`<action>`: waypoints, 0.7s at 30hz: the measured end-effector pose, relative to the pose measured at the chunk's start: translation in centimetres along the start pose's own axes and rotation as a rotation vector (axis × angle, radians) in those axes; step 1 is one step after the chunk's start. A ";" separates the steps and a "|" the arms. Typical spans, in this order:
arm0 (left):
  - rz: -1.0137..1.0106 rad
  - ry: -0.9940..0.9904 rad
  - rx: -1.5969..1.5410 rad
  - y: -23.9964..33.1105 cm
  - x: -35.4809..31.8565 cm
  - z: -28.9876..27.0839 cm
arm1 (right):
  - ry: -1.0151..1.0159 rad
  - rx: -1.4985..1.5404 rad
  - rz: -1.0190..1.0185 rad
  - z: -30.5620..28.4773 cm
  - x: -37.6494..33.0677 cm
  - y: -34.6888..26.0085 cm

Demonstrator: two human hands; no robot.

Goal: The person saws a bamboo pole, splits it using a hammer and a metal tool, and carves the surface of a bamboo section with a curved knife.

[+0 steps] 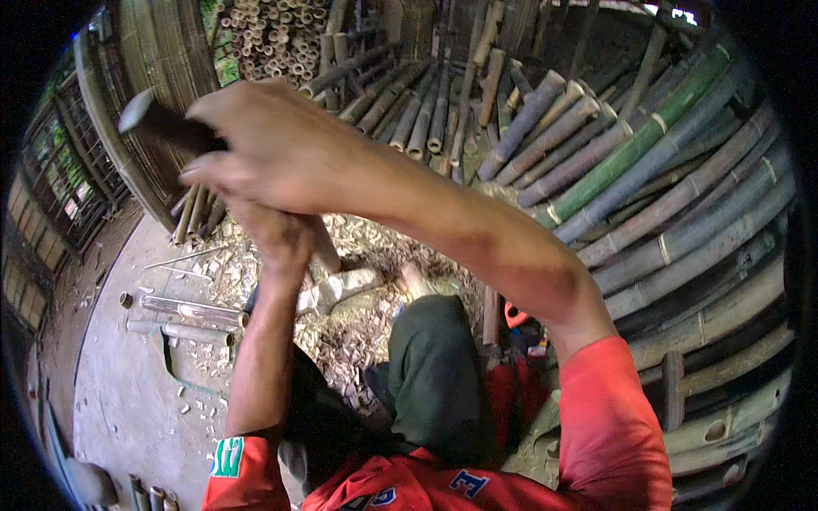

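Risk: the raised blade (162, 123) could, in my judgement, come down off line and strike the lower hand, since that hand sits right on the piece beneath it — a glancing blow off round bamboo would cause it.
Second risk: the upright piece may slip or tip on the loose shavings (358, 315) if the lower grip slackens.
Right hand (273, 153): closed tight around a dark handle, lifted high in front of the face, the arm crossing the view from the lower right.
Tool: a dark, heavy blade or chopper, blurred; its pale tip points up and to the left, just clear of the fist.
Left hand (281, 238): wrapped around the top of a short bamboo piece (328, 277) — the fingers themselves are partly hidden by the right hand.
Bamboo piece: stands or leans directly under the right hand, below the blade, between the knees, its pale lower end showing by the shavings.
Surroundings: long bamboo poles (665, 196) stacked at the right; cut lengths (192, 311) lie on the concrete floor (128, 400) at the left.
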State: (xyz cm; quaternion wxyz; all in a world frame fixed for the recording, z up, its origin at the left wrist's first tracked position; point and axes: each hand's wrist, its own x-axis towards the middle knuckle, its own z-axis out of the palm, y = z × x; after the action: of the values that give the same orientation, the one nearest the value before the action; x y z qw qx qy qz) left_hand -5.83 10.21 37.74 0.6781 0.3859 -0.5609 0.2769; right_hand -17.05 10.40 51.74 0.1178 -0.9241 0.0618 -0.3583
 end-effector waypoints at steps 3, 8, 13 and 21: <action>-0.237 0.107 0.011 -1.5 1.4 -0.3 | 0.180 0.030 0.124 -0.6 -2.1 2.3; -0.483 0.218 0.088 -3.7 4.5 -4.2 | 0.520 0.046 0.708 1.5 -21.3 14.6; -0.482 0.236 -0.265 -4.1 3.4 -2.5 | -0.111 -0.313 1.312 17.0 -56.3 15.5; -0.378 0.082 -0.707 -0.5 1.1 -0.2 | -0.436 -0.222 1.563 20.8 -57.8 10.6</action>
State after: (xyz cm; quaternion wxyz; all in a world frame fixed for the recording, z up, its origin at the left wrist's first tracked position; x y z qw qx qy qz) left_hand -5.10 10.09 38.71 0.8299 0.2139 -0.5131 -0.0475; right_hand -45.83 15.28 -3.36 0.2507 -0.6694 0.6989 0.0231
